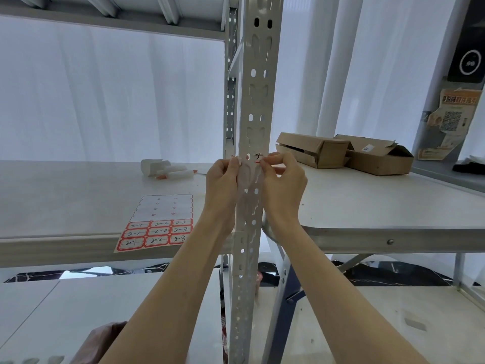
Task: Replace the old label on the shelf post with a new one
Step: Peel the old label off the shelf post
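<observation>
**Label pinched against the post**

The pale perforated metal shelf post (249, 179) rises upright at centre. On the smooth white shelf (78, 200) lies a label sheet (157, 224) with red-bordered handwritten stickers. The left hand (221, 185) and right hand (283, 179) pinch a small red-edged label (256, 157) across the post's face, fingertips closed on its ends.

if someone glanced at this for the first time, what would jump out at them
Dead centre, both hands, left hand and right hand, meet at a red-edged label on the perforated shelf post, fingertips pinching it from either side. Next is the label sheet lying at the shelf's front edge to the left, its lower rows handwritten and red-bordered, upper rows already used. Two brown cardboard boxes sit behind on the right.
</observation>
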